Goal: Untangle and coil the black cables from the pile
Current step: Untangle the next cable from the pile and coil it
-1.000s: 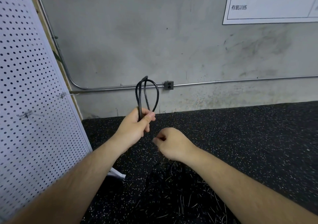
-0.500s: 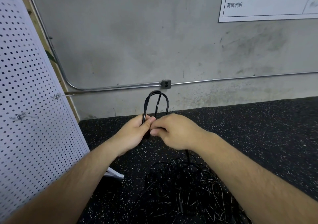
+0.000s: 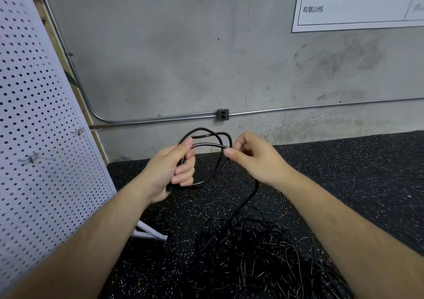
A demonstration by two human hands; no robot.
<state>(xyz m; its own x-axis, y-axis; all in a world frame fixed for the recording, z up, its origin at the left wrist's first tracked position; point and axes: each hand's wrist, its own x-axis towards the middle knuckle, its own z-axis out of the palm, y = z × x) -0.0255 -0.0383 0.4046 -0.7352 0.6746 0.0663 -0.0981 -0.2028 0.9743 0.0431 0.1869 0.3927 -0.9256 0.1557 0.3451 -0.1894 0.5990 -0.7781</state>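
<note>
1. Behind everything stands a grey concrete wall, with a white printed chart at its upper right and a thin metal conduit running along its foot; a white perforated pegboard panel leans at the left.
2. Underfoot lies a black speckled rubber floor mat; on it, low and centre-right, sits the tangled pile of thin black cables, still large and knotted.
3. Above the pile, the left hand has its fingers curled round the gathered turns, thumb laid on top; the right hand pinches a strand between thumb and forefinger, its other fingers curled.
4. Between the hands hangs a small coil of black cable, held in the air; one free strand drops from below the right hand into the pile.
5. Half a second ago the hands met at the base of a narrow upright loop; now they are apart, and the loop has opened into a wider, rounder ring with several turns.
6. I judge that another turn is being laid on; this cable is coming free, but the coil is small and most of the pile remains unsorted.
7. Smallest, a grey outlet box sits on the conduit, beyond the coil.
</note>
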